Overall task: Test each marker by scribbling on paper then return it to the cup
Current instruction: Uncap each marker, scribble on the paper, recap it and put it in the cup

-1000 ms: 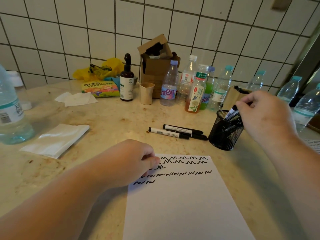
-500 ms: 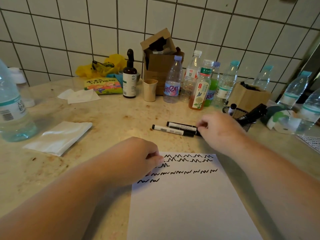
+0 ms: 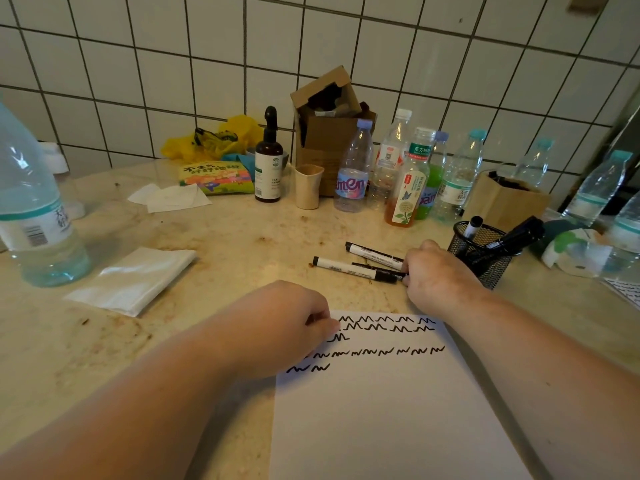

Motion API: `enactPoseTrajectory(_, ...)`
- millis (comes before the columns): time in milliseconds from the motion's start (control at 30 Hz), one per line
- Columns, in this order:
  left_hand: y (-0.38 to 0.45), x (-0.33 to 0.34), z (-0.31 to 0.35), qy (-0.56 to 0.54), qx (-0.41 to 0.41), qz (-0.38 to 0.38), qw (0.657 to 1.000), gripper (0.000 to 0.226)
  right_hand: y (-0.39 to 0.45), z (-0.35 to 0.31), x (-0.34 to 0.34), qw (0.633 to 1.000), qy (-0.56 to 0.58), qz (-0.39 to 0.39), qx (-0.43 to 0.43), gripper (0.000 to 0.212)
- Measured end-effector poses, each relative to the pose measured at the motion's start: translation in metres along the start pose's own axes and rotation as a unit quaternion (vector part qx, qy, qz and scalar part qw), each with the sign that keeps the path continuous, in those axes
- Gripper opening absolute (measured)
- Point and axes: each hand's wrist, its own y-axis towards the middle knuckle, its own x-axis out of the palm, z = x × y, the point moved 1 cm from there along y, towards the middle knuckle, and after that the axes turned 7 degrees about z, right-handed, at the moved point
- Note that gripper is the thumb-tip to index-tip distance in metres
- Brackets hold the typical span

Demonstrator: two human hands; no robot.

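A white sheet of paper [image 3: 388,410] with rows of black scribbles lies in front of me. My left hand [image 3: 277,330] rests curled on its top left corner, holding it down. Three black-and-white markers [image 3: 353,268] lie side by side on the counter beyond the paper. My right hand [image 3: 436,275] is at their right ends, fingers curled down onto the cap end of the nearest marker [image 3: 384,275]. A black mesh cup [image 3: 481,251] stands just right of that hand with two markers in it.
Several plastic bottles [image 3: 408,174] and a cardboard box [image 3: 329,133] stand along the tiled wall. A large water bottle [image 3: 34,209] and a folded tissue pack [image 3: 131,278] are at the left. A paper cup [image 3: 308,185] and dropper bottle [image 3: 268,161] stand behind the markers.
My right hand left the mesh cup, where it put a marker, and moved left and down to the markers on the counter. My left hand stayed on the paper.
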Motion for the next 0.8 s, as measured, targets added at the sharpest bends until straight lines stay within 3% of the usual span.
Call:
enactPoseTrajectory(100, -0.001, 0.0, 0.001, -0.008, -0.003, -0.004, 1.0, 0.028, -0.009, 0.001, -0.017, 0.998, 0.047, 0.023, 0.034, 0.024)
enactPoseTrajectory(200, -0.001, 0.0, 0.002, -0.003, 0.002, -0.002, 1.0, 0.029, -0.029, 0.003, -0.036, 0.981, 0.186, 0.04, 0.042, 0.023)
enactPoseTrajectory(267, -0.001, 0.0, 0.002, 0.0, 0.005, 0.0, 1.0, 0.03, -0.05, 0.001, -0.044, 0.934, 0.353, 0.001, 0.044, 0.016)
enactPoseTrajectory(367, -0.001, 0.002, 0.0, -0.006, 0.004, 0.005, 1.0, 0.028, -0.084, -0.009, -0.049, 0.798, 0.59, -0.11, 0.065, 0.013)
enactPoseTrajectory(433, -0.001, 0.002, -0.001, -0.036, -0.002, 0.005, 0.999, 0.025, -0.1, -0.013, -0.045, 0.735, 0.661, -0.124, 0.083, 0.008)
enactPoseTrajectory(633, -0.005, -0.007, 0.01, -0.131, 0.017, 0.011, 0.991, 0.018, -0.114, -0.02, -0.023, 0.646, 0.753, -0.093, 0.086, 0.017)
enactPoseTrajectory(700, -0.005, -0.007, 0.012, -0.118, 0.033, 0.019, 0.992, 0.019, -0.114, -0.02, -0.021, 0.628, 0.77, -0.091, 0.07, 0.007)
enactPoseTrajectory(800, -0.005, -0.006, 0.014, -0.113, 0.043, 0.032, 0.992, 0.015, -0.117, -0.021, -0.021, 0.61, 0.784, -0.097, 0.052, 0.017)
